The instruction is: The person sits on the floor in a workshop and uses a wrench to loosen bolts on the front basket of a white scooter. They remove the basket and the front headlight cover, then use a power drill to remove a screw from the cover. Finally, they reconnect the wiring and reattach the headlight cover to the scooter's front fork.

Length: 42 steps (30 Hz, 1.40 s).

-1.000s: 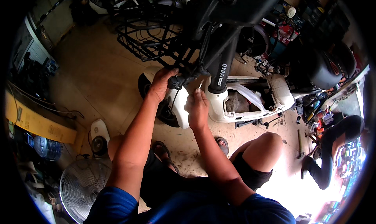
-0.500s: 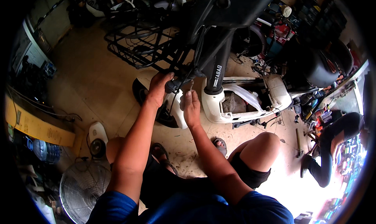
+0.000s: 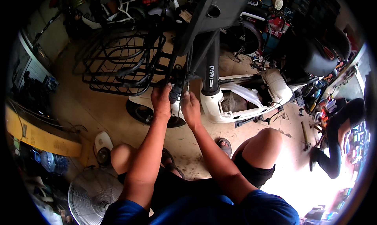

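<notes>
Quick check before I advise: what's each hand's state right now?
Left hand: at the black mount, fingers mostly hidden; grip cannot be told.
Right hand: closed, pinching a thin rod.

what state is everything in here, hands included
left hand: against the dark fitting, grip partly hidden
right hand: closed, pinching a thin piece
basket: open wire, beyond the left hand
floorboard: opened up, inside exposed
front wheel: partly covered by the fender
sandals: worn
fan: running or not, cannot tell
</notes>
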Available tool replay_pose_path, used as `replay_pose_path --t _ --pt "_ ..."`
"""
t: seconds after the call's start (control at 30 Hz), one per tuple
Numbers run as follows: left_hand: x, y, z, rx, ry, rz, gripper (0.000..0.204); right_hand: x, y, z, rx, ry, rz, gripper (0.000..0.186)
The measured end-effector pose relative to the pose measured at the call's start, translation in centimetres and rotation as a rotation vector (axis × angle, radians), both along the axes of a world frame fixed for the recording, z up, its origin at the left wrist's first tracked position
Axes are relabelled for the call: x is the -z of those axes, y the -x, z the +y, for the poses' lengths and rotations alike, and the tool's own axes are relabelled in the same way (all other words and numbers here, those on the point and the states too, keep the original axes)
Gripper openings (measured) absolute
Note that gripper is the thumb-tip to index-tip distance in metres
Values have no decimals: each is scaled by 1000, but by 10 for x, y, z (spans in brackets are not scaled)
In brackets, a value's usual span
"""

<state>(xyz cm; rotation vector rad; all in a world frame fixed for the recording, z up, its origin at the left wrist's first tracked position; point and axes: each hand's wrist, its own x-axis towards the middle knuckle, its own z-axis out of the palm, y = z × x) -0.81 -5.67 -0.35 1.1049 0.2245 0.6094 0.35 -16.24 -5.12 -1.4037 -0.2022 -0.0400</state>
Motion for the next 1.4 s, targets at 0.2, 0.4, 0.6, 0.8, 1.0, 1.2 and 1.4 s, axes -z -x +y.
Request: replay_pose_path --t 0.2,0.4,0.6,0.8,1.0,1.2,1.4 --pt "3 -3 6 26 3 21 23 -50 11 -23 -105 97 231 33" --pt "-1 0 8 69 6 20 20 -84 16 -44 -330 -419 605 27" --pt "-2 0 4 35 16 56 20 -14 24 -19 8 -144 192 31" --pt "-5 2 2 27 43 54 20 9 19 -5 11 -93 42 43" --pt "-3 1 2 18 32 36 21 6 18 -3 63 120 -102 45" --pt "3 -2 5 23 44 32 23 -2 16 -11 124 257 -65 36" --pt "3 1 4 49 48 39 23 -81 21 -46 -225 -264 564 28"
